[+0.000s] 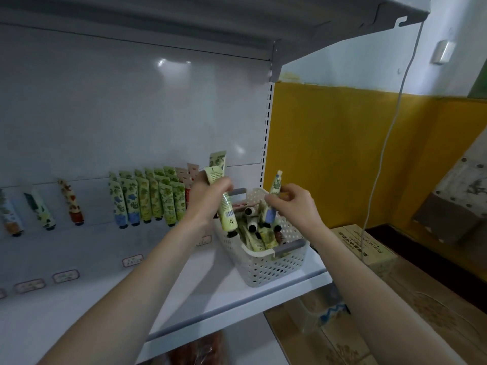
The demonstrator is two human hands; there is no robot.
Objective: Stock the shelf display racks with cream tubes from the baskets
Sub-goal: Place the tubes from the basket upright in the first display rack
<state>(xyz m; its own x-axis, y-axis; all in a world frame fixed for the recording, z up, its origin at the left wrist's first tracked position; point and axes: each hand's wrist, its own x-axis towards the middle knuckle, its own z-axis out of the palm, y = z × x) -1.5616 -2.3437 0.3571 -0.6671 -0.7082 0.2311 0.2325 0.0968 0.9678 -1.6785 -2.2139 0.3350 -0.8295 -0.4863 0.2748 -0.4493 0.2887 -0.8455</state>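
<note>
My left hand (204, 197) grips a pale green cream tube (227, 213), cap down, just left of the white perforated basket (274, 270). A second green tube (218, 159) sticks up behind that hand. My right hand (292, 204) pinches a tube with a blue lower end (272, 204) above the basket. Several more tubes (259, 234) lie inside the basket. Left of my hands, a row of green and blue tubes (147, 200) stands in the display rack against the shelf's back panel.
Three loose tubes (39, 210) lean on the back panel at the far left. Small labels (66, 276) lie on the white shelf (237, 293). Another shelf hangs overhead. Cardboard boxes (369, 248) sit lower right by a yellow wall, with a white cable (390, 133) hanging.
</note>
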